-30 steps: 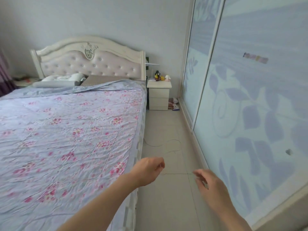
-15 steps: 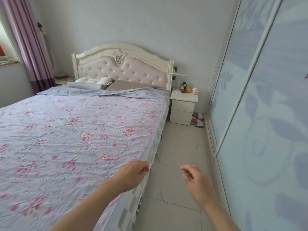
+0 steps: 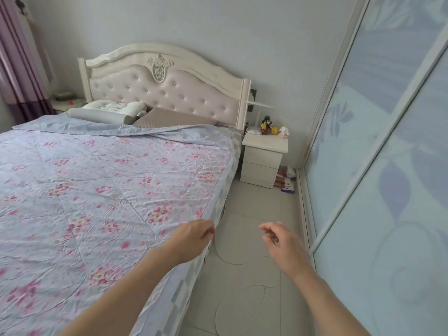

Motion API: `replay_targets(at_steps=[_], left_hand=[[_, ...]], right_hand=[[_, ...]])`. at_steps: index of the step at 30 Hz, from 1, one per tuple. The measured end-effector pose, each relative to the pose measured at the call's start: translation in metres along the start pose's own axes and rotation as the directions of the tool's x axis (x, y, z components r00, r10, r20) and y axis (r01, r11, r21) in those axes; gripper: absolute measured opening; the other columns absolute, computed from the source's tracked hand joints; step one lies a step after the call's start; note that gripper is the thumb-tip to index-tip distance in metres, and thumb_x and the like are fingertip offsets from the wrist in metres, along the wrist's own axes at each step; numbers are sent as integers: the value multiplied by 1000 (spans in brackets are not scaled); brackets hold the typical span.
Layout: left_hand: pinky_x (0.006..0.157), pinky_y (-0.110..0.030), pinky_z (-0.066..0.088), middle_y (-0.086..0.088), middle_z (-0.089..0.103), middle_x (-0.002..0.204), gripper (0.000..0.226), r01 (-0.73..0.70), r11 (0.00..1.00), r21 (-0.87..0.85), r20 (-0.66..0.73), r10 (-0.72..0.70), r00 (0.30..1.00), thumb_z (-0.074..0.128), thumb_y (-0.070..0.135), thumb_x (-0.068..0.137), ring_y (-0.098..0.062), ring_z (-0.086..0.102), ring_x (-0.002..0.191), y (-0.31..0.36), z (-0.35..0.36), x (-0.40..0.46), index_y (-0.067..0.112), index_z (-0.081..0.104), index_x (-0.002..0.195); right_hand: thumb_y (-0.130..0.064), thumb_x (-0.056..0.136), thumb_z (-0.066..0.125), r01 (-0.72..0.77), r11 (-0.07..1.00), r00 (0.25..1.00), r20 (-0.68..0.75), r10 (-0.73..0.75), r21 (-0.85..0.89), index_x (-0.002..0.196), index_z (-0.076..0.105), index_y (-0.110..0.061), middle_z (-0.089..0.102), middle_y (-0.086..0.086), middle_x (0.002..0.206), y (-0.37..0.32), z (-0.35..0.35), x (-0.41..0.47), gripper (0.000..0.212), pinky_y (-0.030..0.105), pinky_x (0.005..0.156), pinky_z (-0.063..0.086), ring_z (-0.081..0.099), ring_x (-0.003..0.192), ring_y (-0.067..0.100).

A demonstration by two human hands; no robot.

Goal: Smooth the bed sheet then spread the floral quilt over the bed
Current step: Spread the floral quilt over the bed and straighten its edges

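The floral quilt point(image 3: 101, 190), pale blue with pink flowers, lies spread and wrinkled over the bed, its top edge folded just below the pillows point(image 3: 114, 110). A grey-and-white checked bed sheet point(image 3: 180, 293) shows along the bed's right side under the quilt. My left hand point(image 3: 194, 237) hangs over the quilt's right edge with its fingers loosely curled; the back of the hand hides whether it touches the cloth. My right hand point(image 3: 278, 240) is out over the floor beside the bed, loosely curled and holding nothing.
A tufted white headboard point(image 3: 164, 81) stands against the far wall. A white nightstand point(image 3: 263, 161) with a lamp and small figures is at the bed's right. Sliding wardrobe doors point(image 3: 378, 166) line the right side of a narrow tiled aisle point(image 3: 252, 263). Purple curtains point(image 3: 19, 69) hang left.
The view has swung left and down toward the bed. Both hands keep the same loose shape; my left hand went from over the floor to over the quilt's edge.
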State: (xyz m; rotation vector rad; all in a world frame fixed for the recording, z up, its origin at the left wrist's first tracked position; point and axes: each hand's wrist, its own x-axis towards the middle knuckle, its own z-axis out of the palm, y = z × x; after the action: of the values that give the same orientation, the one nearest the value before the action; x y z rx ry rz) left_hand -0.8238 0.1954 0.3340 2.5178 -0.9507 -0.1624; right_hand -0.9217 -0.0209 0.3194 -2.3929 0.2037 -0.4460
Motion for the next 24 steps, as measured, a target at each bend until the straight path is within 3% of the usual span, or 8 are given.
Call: replay_targets(at_steps=[5,13,15,18,24], left_hand=[[73,-27,40,6,53,89,17,60,998,2,-18,-60,998,42,17,94,-15,48,80,-10,12,118,13,57,101],[67,-21,39,16,49,77,15,189,982,-1,-113,-188,976,42,17,94,-15,48,76,-30,-10,283,15,57,96],[72,-25,43,11,53,82,16,215,977,-5,-108,-215,971,43,17,94,-15,50,78,-40,-13,307,14,57,97],[68,-20,41,8,53,86,16,254,967,-5,-115,-253,961,43,17,94,-14,51,79,-65,-18,351,13,58,99],[70,-23,41,6,54,88,12,284,959,-4,-105,-283,954,41,17,95,-15,51,78,-134,-27,466,21,52,90]], right_hand=[[3,85,55,32,999,999,36,-34,34,103,65,-7,57,0,94,71,3,110,23,0,74,37,47,90,-16],[4,86,54,106,987,984,127,-121,118,102,65,-5,54,-1,93,127,-5,307,22,0,75,37,47,91,-18],[6,85,54,141,983,977,142,-158,120,102,65,-3,54,-1,91,132,2,341,22,0,75,38,47,90,-18],[6,84,54,181,974,964,174,-203,136,102,65,-1,55,2,92,142,20,397,22,0,74,38,48,89,-18],[1,85,56,180,978,953,229,-200,106,103,65,-7,52,-14,89,173,69,519,22,2,74,39,48,88,-18]])
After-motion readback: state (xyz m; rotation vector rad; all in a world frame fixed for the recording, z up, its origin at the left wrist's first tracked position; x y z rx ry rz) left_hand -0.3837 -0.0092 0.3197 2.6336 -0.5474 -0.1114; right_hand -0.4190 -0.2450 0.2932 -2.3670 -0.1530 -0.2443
